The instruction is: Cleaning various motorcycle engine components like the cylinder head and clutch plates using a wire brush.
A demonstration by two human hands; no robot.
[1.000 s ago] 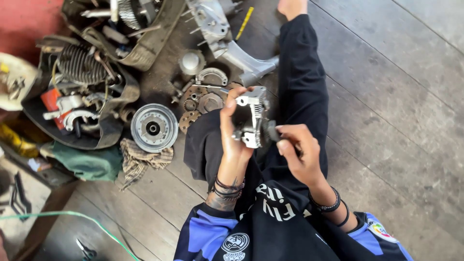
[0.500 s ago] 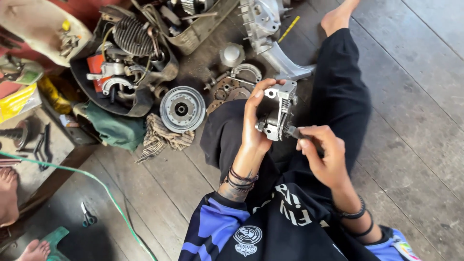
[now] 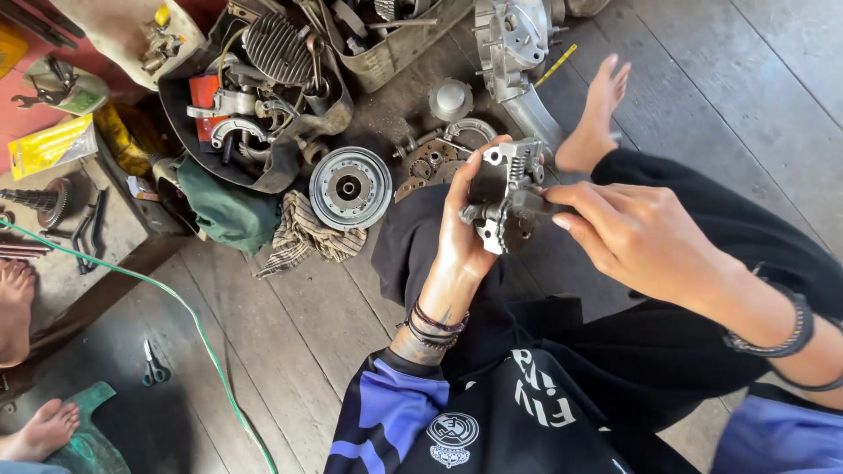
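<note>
Left hand [image 3: 465, 233] clasped around metal engine part [image 3: 502, 197]; right hand [image 3: 637, 237] gripping its side.

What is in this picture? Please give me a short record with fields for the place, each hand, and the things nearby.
Place: wooden plank floor, person seated on it
Left hand: grips a small metal engine part from the side
Right hand: fingers closed on the same part from the right
Near the hands: round metal wheel hub, checked rag, gears
Further back: black tray full of engine pieces, green cloth
On the floor: green hose, small scissors
Other people: bare feet at the left edge
</note>
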